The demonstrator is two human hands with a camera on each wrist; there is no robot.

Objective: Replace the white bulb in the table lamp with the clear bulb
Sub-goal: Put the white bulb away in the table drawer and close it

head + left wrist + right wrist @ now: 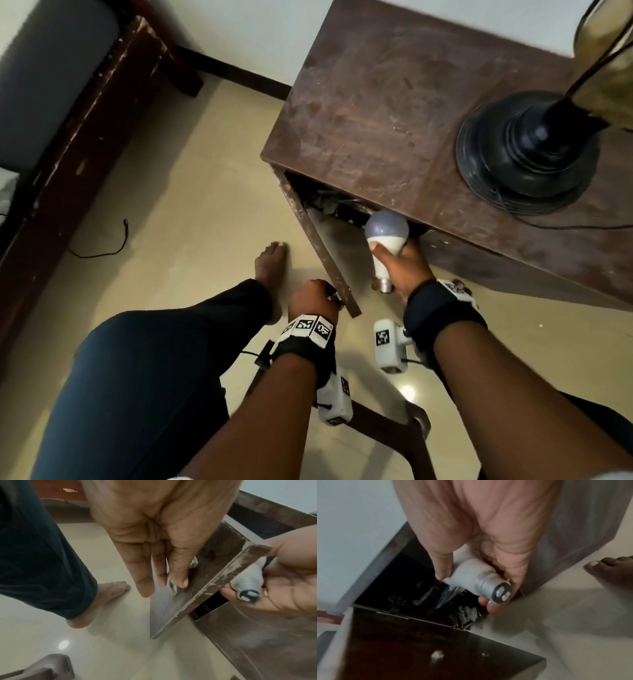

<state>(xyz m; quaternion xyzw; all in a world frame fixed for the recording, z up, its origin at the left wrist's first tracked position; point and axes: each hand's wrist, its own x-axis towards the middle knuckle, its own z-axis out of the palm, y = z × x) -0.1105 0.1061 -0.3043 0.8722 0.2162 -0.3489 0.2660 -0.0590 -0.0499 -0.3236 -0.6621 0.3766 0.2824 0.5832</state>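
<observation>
Fingers on door handle, wrist-view only

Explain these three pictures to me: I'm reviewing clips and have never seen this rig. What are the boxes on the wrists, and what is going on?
No robot here: a person wears a head camera and a small white camera on each wrist. The head view looks down at both hands; the other two look along each palm. The left hand pinches the metal handle of the open cabinet door. The right hand grips a white bulb, dome toward the cabinet's opening. On the cabinet top stands the black lamp base.
</observation>
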